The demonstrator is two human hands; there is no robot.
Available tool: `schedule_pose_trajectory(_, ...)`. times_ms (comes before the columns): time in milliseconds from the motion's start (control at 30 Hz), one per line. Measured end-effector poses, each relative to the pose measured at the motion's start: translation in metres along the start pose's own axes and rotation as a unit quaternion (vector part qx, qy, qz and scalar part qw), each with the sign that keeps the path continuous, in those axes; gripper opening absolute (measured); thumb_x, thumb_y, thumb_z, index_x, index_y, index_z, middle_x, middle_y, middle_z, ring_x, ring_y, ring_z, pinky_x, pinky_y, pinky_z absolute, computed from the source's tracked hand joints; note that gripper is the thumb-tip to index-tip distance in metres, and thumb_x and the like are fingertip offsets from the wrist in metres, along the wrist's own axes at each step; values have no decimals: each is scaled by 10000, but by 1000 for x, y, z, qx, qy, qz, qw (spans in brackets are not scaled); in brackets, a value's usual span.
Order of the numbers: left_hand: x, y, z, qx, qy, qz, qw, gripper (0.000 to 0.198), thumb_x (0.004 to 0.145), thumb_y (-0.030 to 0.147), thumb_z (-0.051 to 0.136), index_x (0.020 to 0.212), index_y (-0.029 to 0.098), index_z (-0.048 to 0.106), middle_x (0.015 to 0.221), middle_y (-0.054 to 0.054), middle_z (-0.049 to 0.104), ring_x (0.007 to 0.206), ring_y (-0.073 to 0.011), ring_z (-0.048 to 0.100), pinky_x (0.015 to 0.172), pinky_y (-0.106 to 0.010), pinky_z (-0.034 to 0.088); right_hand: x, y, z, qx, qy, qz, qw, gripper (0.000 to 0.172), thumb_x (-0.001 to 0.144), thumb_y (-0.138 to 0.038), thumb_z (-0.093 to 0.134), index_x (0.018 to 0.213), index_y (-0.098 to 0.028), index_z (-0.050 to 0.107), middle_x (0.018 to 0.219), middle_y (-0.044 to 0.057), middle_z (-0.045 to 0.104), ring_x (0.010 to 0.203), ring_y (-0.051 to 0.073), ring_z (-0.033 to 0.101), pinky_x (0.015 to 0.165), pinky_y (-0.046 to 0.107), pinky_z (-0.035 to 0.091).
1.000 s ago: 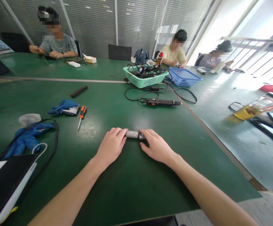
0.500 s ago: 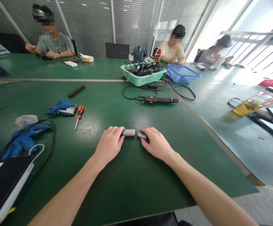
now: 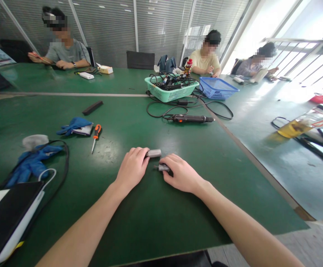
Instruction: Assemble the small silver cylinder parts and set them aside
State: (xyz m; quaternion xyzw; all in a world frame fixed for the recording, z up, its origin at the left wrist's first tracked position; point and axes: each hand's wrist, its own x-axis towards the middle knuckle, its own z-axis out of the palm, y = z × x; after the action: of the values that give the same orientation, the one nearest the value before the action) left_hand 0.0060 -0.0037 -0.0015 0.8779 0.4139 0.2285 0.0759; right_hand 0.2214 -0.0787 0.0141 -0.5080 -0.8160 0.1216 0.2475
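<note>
My left hand [image 3: 132, 167] rests on the green table [image 3: 139, 226] with its fingers closed round one end of a light-grey metal cylinder [image 3: 154, 153]. The cylinder's free end points right. Opposite it, my right hand [image 3: 181, 173] grips a shorter grey metal piece [image 3: 163, 168] with a thin tip pointing left. This piece lies nearer to me than the cylinder, and a gap separates the two. My fingers hide the held ends of both. To the left of my left hand lies an orange-and-black screwdriver [image 3: 96, 135].
Beyond my hands lies a black electric screwdriver [image 3: 192, 119] with a cable. A green basket [image 3: 168, 95] of tools and a blue basket [image 3: 218, 92] stand behind it. Blue gloves [image 3: 25, 168] and a black-and-white device [image 3: 16, 218] are left. A bottle [image 3: 295, 126] lies right. Several people sit around.
My right hand has come nearer to me and slightly left with its metal piece, out of line with the cylinder. The left hand has barely moved. The view has shifted slightly.
</note>
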Motion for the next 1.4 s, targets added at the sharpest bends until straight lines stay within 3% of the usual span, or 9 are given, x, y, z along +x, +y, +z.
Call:
schedule_pose_trajectory(233,0,2,-1,-14,-7,8,1000,228,1009,186,531,1231,210,580,1185,-79,660,1100,-281,584,975,-433,492,1,-10,4,19,-3,-24,1000,307,870,-94,571,1152,-209,612,1111,93,690,1047,264,618,962,410,510)
schedule_pose_trajectory(367,-3,2,-4,-22,19,3,1000,310,978,180,566,1287,202,548,1261,-93,623,1172,-291,560,1026,-446,473,0,-9,4,25,-2,-26,999,317,877,-90,571,1166,-214,610,1131,89,691,1061,265,618,968,413,513)
schedule_pose_trajectory(467,-7,3,-10,-24,35,12,999,259,976,177,549,1233,206,570,1207,-91,619,1162,-288,557,1027,-448,470,-1,-8,4,30,0,-28,999,335,879,-86,572,1181,-225,608,1139,82,694,1068,263,617,969,415,513)
schedule_pose_trajectory(600,-11,5,-14,-32,-9,59,998,140,999,216,544,1114,197,620,1081,-74,637,1062,-272,577,958,-433,490,-2,-6,4,35,2,-31,999,339,886,-83,574,1195,-218,606,1134,79,695,1057,255,612,963,406,514)
schedule_pose_trajectory(800,-11,10,-11,-37,-67,102,992,114,1018,219,542,1002,196,652,994,-56,626,992,-250,568,906,-404,485,-3,-3,6,41,8,-39,998,327,903,-80,563,1203,-205,605,1117,85,690,1044,252,607,976,410,514)
schedule_pose_trajectory(1167,-10,8,-11,-21,-88,113,989,205,1040,233,514,883,182,634,906,-51,593,918,-239,551,837,-389,473,-3,-3,8,44,16,-47,998,344,900,-61,564,1214,-194,604,1153,95,690,1075,259,606,987,422,515)
schedule_pose_trajectory(1400,-12,9,-13,-22,-90,129,987,110,998,196,562,917,186,635,929,-51,588,931,-240,547,865,-391,474,-3,-4,9,42,16,-51,998,333,908,-64,553,1208,-198,605,1142,91,687,1065,255,603,990,424,515)
